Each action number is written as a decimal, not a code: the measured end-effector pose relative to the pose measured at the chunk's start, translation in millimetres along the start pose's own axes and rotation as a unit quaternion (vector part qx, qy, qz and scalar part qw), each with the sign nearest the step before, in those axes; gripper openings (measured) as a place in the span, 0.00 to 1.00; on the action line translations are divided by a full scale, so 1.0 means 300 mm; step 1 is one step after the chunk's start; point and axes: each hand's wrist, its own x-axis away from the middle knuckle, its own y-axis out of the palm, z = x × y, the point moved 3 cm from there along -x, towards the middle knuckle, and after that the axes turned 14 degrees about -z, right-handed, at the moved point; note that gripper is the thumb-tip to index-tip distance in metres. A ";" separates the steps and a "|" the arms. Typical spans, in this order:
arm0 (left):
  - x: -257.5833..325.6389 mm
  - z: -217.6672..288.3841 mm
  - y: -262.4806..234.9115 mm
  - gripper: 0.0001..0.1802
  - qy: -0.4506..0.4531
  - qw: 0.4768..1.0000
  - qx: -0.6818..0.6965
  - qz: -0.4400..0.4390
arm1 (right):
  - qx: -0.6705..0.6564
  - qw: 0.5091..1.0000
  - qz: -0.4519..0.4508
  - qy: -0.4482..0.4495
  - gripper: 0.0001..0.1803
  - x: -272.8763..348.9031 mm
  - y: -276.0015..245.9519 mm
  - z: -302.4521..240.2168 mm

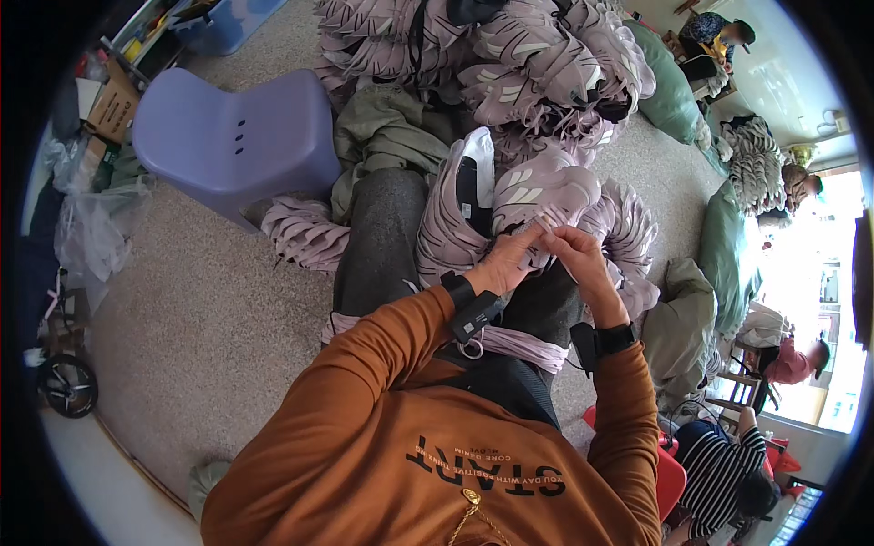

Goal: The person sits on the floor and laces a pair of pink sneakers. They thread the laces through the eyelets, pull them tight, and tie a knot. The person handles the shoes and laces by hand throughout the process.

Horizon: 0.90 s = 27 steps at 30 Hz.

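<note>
A speckled grey floor (pixel 209 291) spread across the room, with a purple plastic seat (pixel 237 118) standing on it at the far left. A pale wall (pixel 118 482) rose at the near left, another pale wall (pixel 774 77) at the far right. White daylight glared through a window (pixel 838 364) on the right, beyond a wooden chair (pixel 736 391)

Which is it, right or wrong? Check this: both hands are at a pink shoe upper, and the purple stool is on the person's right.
Wrong side: the head view shows the stool on the person's left. The left hand and right hand are indeed at a pink shoe upper.
</note>
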 end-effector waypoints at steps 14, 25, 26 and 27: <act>0.018 0.031 0.012 0.22 0.018 0.998 0.061 -0.019 | -0.070 0.997 0.013 -0.013 0.08 -0.021 0.000 0.023; 0.006 0.020 0.006 0.23 -0.011 1.000 0.018 0.006 | -0.008 1.000 -0.019 0.012 0.05 -0.041 -0.012 -0.033; 0.007 0.019 0.001 0.23 -0.017 1.000 0.019 0.010 | 0.000 0.999 -0.030 0.014 0.05 -0.045 -0.009 -0.040; 0.004 0.017 -0.006 0.23 -0.015 1.000 0.015 0.004 | 0.012 0.999 -0.041 0.010 0.06 -0.051 -0.006 -0.043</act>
